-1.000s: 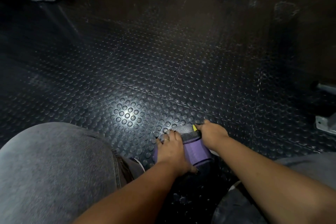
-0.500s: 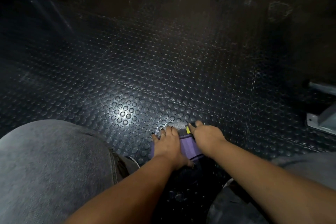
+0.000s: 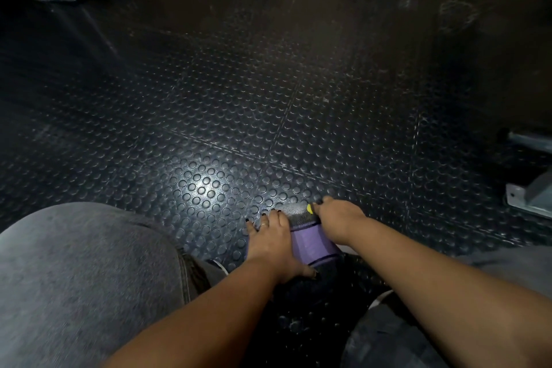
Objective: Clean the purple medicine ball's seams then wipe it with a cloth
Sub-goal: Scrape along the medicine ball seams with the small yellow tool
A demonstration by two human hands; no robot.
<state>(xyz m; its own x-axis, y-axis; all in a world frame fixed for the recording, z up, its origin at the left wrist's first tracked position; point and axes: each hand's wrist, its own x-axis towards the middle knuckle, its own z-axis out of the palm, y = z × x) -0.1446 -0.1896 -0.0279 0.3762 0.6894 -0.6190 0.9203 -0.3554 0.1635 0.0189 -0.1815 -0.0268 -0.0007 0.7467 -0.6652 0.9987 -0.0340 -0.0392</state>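
- Nearest to me, my knee (image 3: 74, 278) in grey jeans fills the lower left, and both my forearms reach forward between my legs.
- The purple medicine ball (image 3: 313, 243) sits on the studded rubber floor (image 3: 209, 128), low in the middle of the view, just in front of me and between my two hands.
- My left hand (image 3: 273, 245) lies on the left side of the ball. The fingers are straight and a little spread; they press on it and do not grasp.
- My right hand (image 3: 339, 218) is at the far right side of the ball. Its fingers are curled round a small tool (image 3: 309, 208), of which only a yellow end shows. I cannot tell what kind of tool it is.
- I judge that I am at the seam cleaning, and the cloth comes later. To do it well, my left hand should press firmly so the ball cannot roll. The yellow end should follow the groove in short strokes, and I should turn the ball little by little so each seam comes up.
- A ball has no true long axis. The strip visible between my hands runs away from me: purple nearer, a grey panel (image 3: 294, 213) farther. A dark seam (image 3: 324, 257) crosses the purple part at its near end.
- Farther, at the right edge, a metal bracket (image 3: 531, 197) stands well apart from the ball.
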